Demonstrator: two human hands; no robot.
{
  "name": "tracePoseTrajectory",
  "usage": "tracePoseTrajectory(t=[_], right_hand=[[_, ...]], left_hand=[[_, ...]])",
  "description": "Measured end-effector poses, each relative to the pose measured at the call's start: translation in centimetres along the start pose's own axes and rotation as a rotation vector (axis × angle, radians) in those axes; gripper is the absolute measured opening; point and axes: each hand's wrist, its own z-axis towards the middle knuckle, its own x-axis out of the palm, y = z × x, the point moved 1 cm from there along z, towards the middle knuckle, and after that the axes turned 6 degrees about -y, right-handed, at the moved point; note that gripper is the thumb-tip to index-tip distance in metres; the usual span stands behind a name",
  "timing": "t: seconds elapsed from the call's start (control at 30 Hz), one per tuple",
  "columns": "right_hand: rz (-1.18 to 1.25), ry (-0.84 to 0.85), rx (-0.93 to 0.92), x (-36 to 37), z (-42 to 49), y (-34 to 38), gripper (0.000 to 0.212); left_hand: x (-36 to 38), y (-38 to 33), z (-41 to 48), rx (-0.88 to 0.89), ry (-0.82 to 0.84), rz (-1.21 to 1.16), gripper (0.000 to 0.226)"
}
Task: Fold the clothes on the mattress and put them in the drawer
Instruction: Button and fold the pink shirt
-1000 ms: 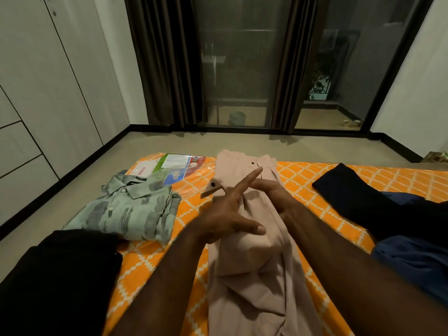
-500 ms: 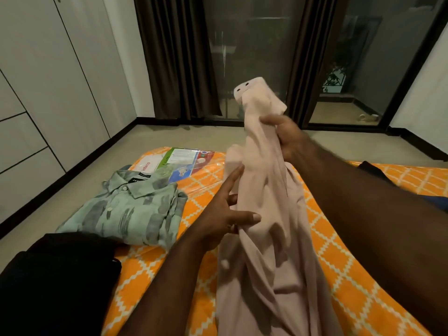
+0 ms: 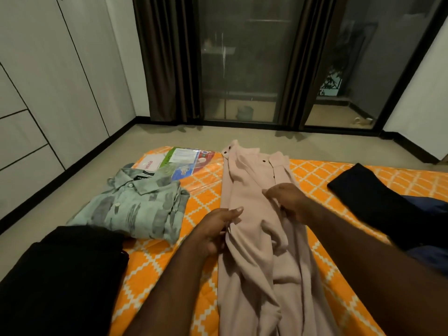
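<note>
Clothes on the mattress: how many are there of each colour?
Pink shirt: 1
Green patterned shirt: 1
Black garments: 2, one at the left, one at the right
Blue garment: 1
Total: 5

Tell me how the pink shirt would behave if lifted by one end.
Probably floppy: the pink shirt bunches in soft creases where the left hand and right hand pinch it. Likely light; the cloth looks thin, so it would hang and lose its fold.
</note>
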Motion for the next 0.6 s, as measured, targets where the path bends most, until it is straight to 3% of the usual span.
tracePoseTrajectory(t=[0.13,0.27,0.43,0.6], right_hand=[[0.014,-0.079,-0.045,-1.3,-3.6,-2.3,0.023],[-0.052,-0.039,-0.058,-2.2,-5.2,-2.8,0.023],[-0.134,0.075,-0.021,-2.6,-5.3,0.1,0.032],[-0.141,0.131,0.037,-0.8,-1.9,3.7,0.026]], left_hand=[[0.9,1.0,-2.2,-0.047,-0.006,0.030,0.037],[2.0,1.4,-4.4,-0.003,0.047,-0.025,0.023],[2.4,1.5,-4.1,-0.041,0.162,-0.257,0.040],[2.7,1.0,-1.1,0.005,0.171,-0.307,0.045]])
